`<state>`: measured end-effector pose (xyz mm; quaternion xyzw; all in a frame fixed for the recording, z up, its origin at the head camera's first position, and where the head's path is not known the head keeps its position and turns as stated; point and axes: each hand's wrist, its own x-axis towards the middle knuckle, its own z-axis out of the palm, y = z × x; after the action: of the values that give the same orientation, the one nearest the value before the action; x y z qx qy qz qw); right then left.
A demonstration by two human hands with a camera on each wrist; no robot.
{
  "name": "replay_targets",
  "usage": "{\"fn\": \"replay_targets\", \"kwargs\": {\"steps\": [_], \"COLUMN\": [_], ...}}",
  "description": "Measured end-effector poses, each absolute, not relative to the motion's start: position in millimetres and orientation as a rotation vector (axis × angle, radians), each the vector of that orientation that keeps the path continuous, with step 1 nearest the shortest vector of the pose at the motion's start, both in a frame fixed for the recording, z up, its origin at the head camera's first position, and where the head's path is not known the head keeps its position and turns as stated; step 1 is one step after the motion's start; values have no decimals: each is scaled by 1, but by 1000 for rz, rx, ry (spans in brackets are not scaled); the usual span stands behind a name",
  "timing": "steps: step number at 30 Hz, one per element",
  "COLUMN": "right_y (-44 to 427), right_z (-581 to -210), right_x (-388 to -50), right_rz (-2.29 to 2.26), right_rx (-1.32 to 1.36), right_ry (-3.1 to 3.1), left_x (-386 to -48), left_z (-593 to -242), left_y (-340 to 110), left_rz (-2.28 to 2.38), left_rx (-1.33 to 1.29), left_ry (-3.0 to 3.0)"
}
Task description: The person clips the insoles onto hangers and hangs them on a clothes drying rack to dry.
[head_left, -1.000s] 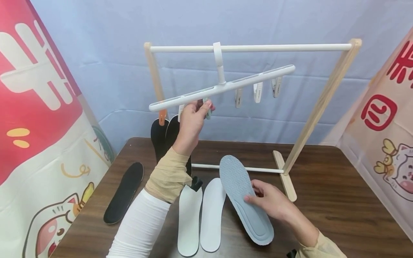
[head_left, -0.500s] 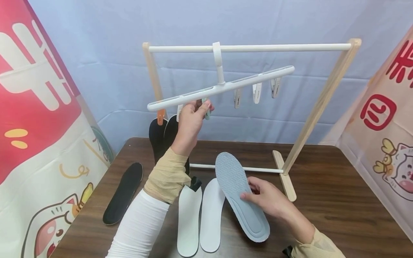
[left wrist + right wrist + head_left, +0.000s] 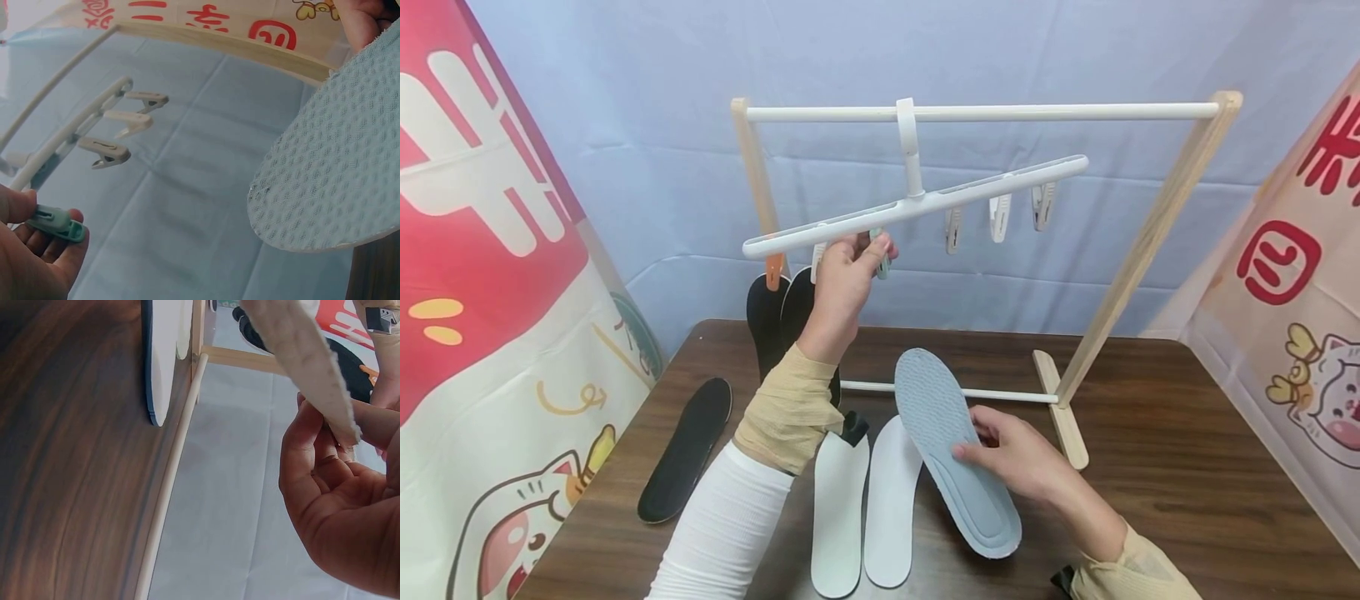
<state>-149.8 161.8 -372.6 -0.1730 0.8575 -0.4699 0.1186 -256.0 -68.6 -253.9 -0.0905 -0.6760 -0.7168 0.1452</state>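
My left hand [image 3: 847, 279] pinches a pale green clothespin [image 3: 57, 223] between thumb and fingers, under the white hanger [image 3: 865, 218]. In the left wrist view that clip's tip looks closed, with nothing in it. My right hand [image 3: 1015, 450] grips a light blue insole [image 3: 958, 458] by its right edge, thumb on top, tilted above the table. Two black insoles [image 3: 766, 321] hang from the hanger's left end. An orange clip [image 3: 773, 272] holds one of them; a white clip [image 3: 817, 260] is at the other, partly hidden by my left hand.
Several pale clips [image 3: 998, 218] hang from the hanger's right half. The hanger hooks over the rod of a wooden rack [image 3: 1108, 287]. On the brown table [image 3: 1195, 467] lie a black insole [image 3: 687, 450] and two white insoles [image 3: 838, 521], side by side.
My right hand has moved the light blue insole slightly left and up, toward the hanger. The left hand stays at the green clip.
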Motion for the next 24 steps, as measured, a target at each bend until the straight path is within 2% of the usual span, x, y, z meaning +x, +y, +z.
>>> {"fn": "replay_targets", "kwargs": {"steps": [24], "right_y": [151], "right_z": [-355], "right_x": [-156], "right_rz": [-1347], "right_rx": [-603], "right_ry": [2548], "left_x": [-255], "left_z": [-254], "left_y": [-68], "left_rz": [-2071], "left_rx": [-285], "left_ry": [-1936]}}
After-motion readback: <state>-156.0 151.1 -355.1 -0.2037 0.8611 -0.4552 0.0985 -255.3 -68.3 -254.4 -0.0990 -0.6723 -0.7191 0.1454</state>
